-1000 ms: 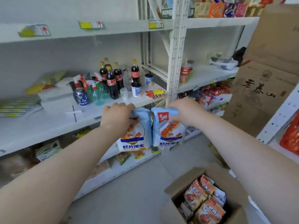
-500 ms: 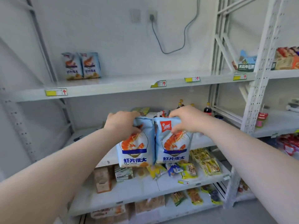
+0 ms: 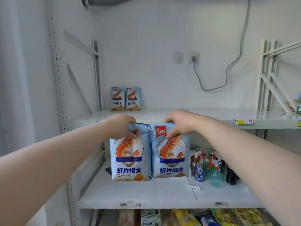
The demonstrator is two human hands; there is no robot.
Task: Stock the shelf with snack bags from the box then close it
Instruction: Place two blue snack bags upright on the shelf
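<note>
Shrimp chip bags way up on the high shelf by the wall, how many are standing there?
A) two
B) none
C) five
A: two shrimp chip bags stand side by side on the upper shelf. Lower down, the left hand grips a third bag and the right hand grips a fourth bag.

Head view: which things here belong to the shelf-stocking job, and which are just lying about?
Job: left hand grips left shrimp-crisp bag; right hand grips right shrimp-crisp bag; two matching bags stand on the upper shelf.
Lying about: Pepsi can, green bottles, wall socket, mixed packets at the bottom.
</note>
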